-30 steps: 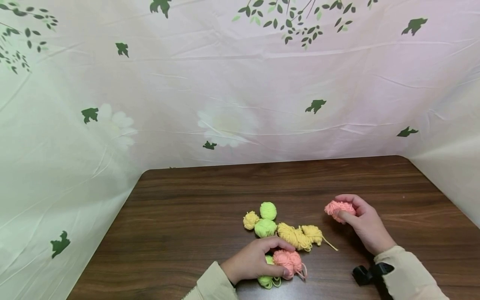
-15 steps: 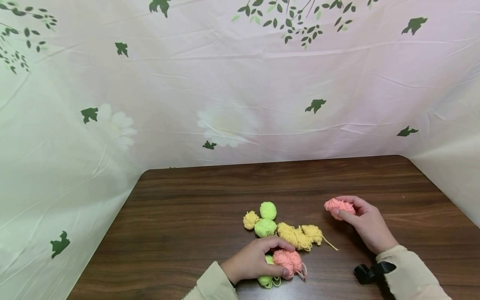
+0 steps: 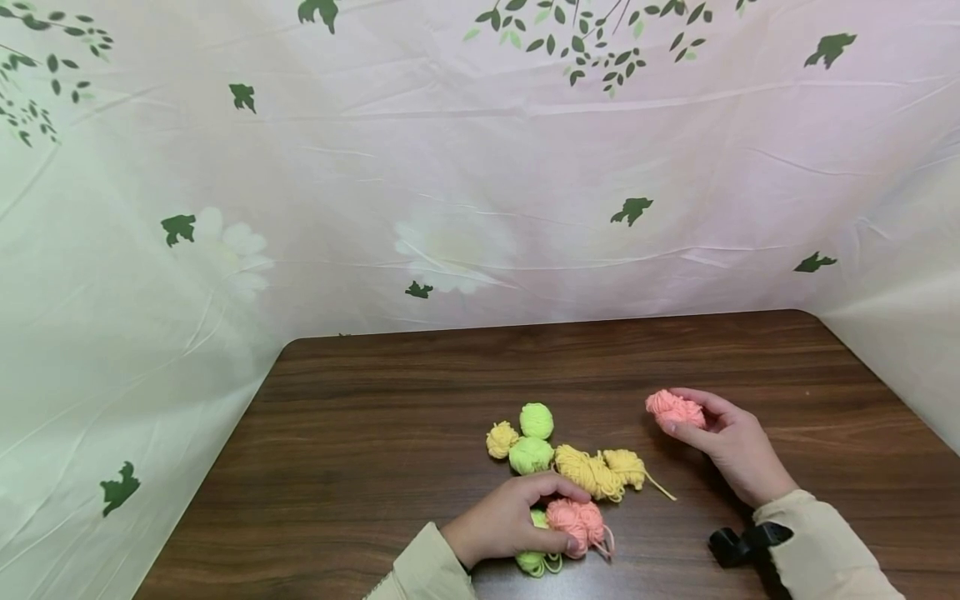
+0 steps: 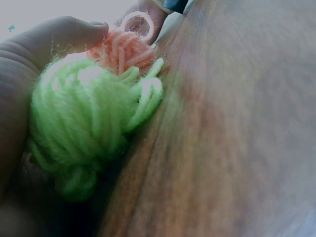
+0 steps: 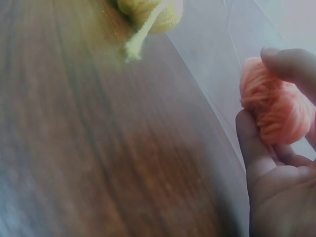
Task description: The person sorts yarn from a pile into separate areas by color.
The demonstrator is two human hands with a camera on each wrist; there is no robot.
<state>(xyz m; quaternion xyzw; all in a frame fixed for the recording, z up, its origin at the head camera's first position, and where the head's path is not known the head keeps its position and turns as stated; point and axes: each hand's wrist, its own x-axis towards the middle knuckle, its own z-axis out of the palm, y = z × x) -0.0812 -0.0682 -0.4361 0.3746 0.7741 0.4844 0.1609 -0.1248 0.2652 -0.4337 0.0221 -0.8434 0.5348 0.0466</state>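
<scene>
My right hand [image 3: 738, 450] pinches a pink ball of yarn [image 3: 673, 408] between thumb and fingers. The right wrist view shows that pink yarn ball [image 5: 274, 104] held up off the wooden surface. On the table, my left hand [image 3: 510, 521] curls round a second pink ball of yarn [image 3: 576, 525], thumb at its near side and a finger at its far side. Tucked under this palm is a light-green ball of yarn [image 3: 534, 560], partly hidden by the hand. From the left wrist, the green ball [image 4: 86, 113] sits in front of the pink one [image 4: 123, 52], loose loops sticking out.
Just beyond my left hand lie yellow yarn bundles [image 3: 592, 473], one with a loose tail. Two green yarn balls [image 3: 536, 422] and a small yellow one [image 3: 502, 440] cluster behind. A dark wood table [image 3: 360, 392] meets a printed cloth backdrop [image 3: 525, 167].
The pink yarn ball in my right hand has tilted and shifted slightly to the left. My left hand and the yarn on the table have stayed put.
</scene>
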